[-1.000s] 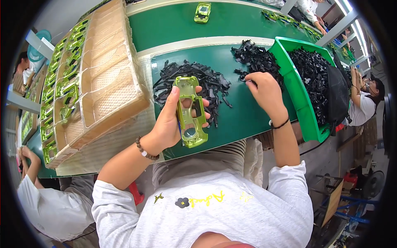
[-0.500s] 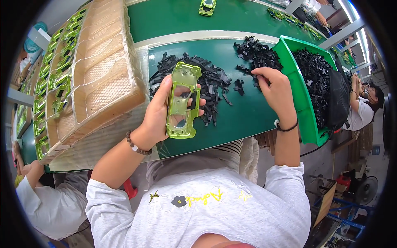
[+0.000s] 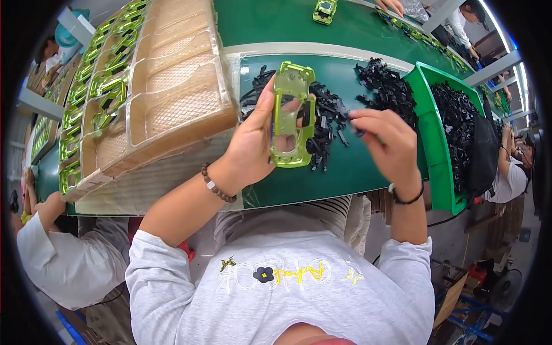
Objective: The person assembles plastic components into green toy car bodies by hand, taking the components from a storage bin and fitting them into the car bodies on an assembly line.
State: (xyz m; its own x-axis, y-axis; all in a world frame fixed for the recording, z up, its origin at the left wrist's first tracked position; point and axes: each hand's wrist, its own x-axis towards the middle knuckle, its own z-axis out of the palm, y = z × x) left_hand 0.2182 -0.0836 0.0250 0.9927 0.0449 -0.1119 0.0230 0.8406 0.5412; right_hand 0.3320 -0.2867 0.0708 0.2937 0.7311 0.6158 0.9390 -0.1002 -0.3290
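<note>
My left hand (image 3: 246,150) is wrapped round a translucent lime-green toy car body shell (image 3: 293,86), held upright with its window openings showing. A black piece sits along the shell's right edge. My right hand (image 3: 394,146) pinches a small black plastic part (image 3: 357,131) between thumb and fingertips, to the right of the shell and apart from it; its exact shape is blurred. Beneath the shell lies a pile of long black plastic parts (image 3: 329,112), partly hidden by it. Behind my right hand is a second heap of smaller black parts (image 3: 388,86).
A large compartmented tray (image 3: 178,92) holding several green shells stands at left. To the right, a green bin (image 3: 436,149) is filled with black parts, a dark bag (image 3: 482,149) against it. A green toy car (image 3: 325,10) lies at the back. Other people sit at both sides.
My right hand has come away from the heap of smaller parts toward the shell, with a black part pinched in it. My left hand still holds the shell. The view has shifted.
</note>
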